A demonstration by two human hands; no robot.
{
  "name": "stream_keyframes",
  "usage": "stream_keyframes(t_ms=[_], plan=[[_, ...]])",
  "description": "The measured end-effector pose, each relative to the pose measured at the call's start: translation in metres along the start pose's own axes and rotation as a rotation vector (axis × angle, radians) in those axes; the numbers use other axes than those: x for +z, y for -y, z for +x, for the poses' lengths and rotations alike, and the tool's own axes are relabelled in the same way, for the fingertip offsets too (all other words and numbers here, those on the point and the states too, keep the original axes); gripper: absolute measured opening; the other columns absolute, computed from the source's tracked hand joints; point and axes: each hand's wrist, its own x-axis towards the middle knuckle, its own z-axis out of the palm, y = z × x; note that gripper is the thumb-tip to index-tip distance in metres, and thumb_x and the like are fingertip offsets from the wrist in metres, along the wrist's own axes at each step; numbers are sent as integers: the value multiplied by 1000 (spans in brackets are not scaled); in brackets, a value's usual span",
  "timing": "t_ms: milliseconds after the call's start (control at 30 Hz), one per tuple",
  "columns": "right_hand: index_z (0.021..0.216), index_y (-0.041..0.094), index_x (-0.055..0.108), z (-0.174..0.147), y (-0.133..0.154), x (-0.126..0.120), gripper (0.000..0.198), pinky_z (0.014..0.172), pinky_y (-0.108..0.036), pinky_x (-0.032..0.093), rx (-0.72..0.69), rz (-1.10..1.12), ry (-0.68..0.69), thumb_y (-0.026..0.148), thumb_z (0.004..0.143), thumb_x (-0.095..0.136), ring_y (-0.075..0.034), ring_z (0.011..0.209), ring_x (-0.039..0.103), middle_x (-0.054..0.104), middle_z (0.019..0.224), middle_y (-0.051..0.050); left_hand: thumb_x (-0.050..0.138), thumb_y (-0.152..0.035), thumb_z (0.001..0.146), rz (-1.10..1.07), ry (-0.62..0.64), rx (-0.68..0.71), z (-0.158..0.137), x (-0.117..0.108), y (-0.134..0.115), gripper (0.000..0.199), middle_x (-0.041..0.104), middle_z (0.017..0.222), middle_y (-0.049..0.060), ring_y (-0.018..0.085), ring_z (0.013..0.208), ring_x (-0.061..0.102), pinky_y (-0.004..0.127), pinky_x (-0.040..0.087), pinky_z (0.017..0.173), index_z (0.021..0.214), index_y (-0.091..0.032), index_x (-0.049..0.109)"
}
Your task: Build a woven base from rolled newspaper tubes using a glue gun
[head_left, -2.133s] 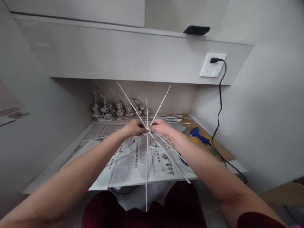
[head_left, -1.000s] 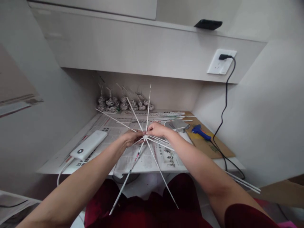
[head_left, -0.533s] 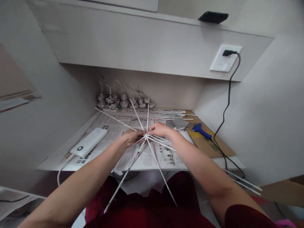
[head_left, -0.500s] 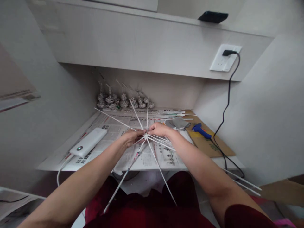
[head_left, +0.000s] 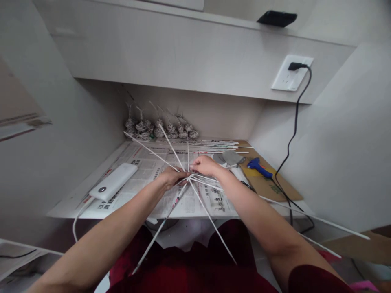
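Note:
Thin white rolled-paper sticks [head_left: 211,221] radiate like spokes from a small crossing point in front of me, over the newspaper. My left hand [head_left: 174,178] pinches the crossing from the left, its fingers closed on the sticks. My right hand [head_left: 205,166] is closed just to the right of the crossing, thumb and fingertips together on a stick near the centre. Two spokes reach toward my lap, others point to the back, and some pass beneath my right forearm and stick out on the right. The fingertips partly hide the centre.
Newspaper [head_left: 137,195] covers the shelf. A white power bank [head_left: 114,182] with a cable lies left; a blue glue gun [head_left: 259,167] rests on cardboard [head_left: 275,189] at right. Woven paper gourds [head_left: 142,128] stand at the back, near more paper sticks [head_left: 207,145]. A black cord [head_left: 295,118] hangs from the socket.
The spoke assembly has turned slightly: the back spokes have swung left, and a stick on the right now sticks out farther. Both hands stay at the centre.

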Motion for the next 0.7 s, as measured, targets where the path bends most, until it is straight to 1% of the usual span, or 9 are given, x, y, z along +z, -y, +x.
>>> stream_keyframes(t_ms=[67,133,233,333,433,500,600,633,700], plan=[[73,17,72,-7,1,-3,22,52,-21,29,-34,-10,-89,36,77,61,-10,56,49,62,61,2,88,-21,43,15,-13,0,0,-2,2,32,63,56,2,10,51,58,20,52,50,58,-9,63],[73,18,72,-20,3,-5,27,53,-22,29,-86,-77,-157,41,80,58,-11,58,50,63,62,1,86,-21,46,19,-40,-4,1,-5,3,29,64,60,2,10,52,59,20,52,51,61,-9,64],[69,20,71,-46,3,-1,37,56,-25,30,-140,-242,-167,46,85,52,-14,61,53,65,63,-3,85,-20,50,5,-79,0,4,-8,6,26,64,61,1,9,53,58,20,52,51,62,-10,64],[74,21,71,-65,0,11,33,61,-27,33,-121,-373,-188,38,89,47,-18,69,59,69,75,-7,85,-20,50,-2,-83,3,6,-9,9,26,64,62,2,9,54,58,20,52,51,63,-9,65],[84,21,71,-74,-6,23,30,65,-29,35,-69,-439,-232,30,90,42,-22,76,63,71,82,-9,84,-21,50,20,-68,20,7,-10,11,26,63,62,2,9,54,58,20,51,51,63,-10,65],[87,22,71,-75,-10,27,31,67,-30,37,-38,-443,-235,30,91,41,-23,79,64,71,84,-10,83,-22,52,55,-50,38,6,-9,10,24,63,60,1,9,51,56,19,49,49,63,-11,65],[86,22,71,-76,-14,29,30,70,-30,39,-20,-394,-194,35,90,44,-24,83,65,72,87,-9,81,-22,56,93,-40,65,3,-8,8,19,60,56,0,8,48,53,18,45,47,62,-12,65],[90,23,70,-76,-15,30,28,71,-30,40,-15,-365,-187,37,89,46,-24,86,65,72,90,-9,80,-21,56,97,-43,71,2,-8,7,18,60,55,-1,8,47,53,18,45,47,62,-13,65],[104,24,67,-75,-15,32,28,74,-29,42,-5,-291,-187,38,86,52,-24,90,65,72,94,-7,80,-20,57,105,-47,82,1,-8,6,17,60,57,-1,8,49,53,19,46,48,62,-14,65]])
